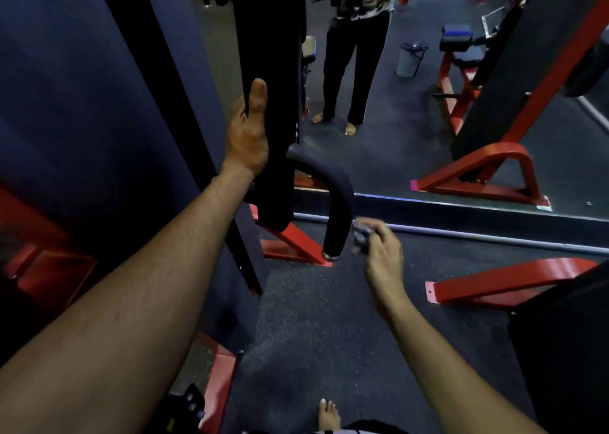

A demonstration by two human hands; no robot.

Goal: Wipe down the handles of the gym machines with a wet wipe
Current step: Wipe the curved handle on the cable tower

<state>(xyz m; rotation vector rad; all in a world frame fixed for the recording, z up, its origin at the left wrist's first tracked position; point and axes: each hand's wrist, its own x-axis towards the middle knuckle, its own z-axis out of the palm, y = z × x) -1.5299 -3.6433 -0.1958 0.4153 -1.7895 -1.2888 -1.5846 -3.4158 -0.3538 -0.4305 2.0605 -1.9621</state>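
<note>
Pinching a crumpled wet wipe in curled fingers, the right hand hovers just beside the lower end of the curved black padded handle. Farther left and above, the left hand grips the machine's black upright, thumb raised.

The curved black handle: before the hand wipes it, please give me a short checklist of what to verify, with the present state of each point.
1. Wipe in the right hand: ok, the fingers pinch a small grey wipe.
2. Wipe touching the curved handle: not ok, it is beside the lower end, with a small gap.
3. Machine held steady: ok, the left hand grips the black upright pad.
4. Path to the handle free: ok, nothing lies between.
5. Wipe wet enough: cannot tell, it is blurred.
6. Handle already cleaned: cannot tell.
</note>
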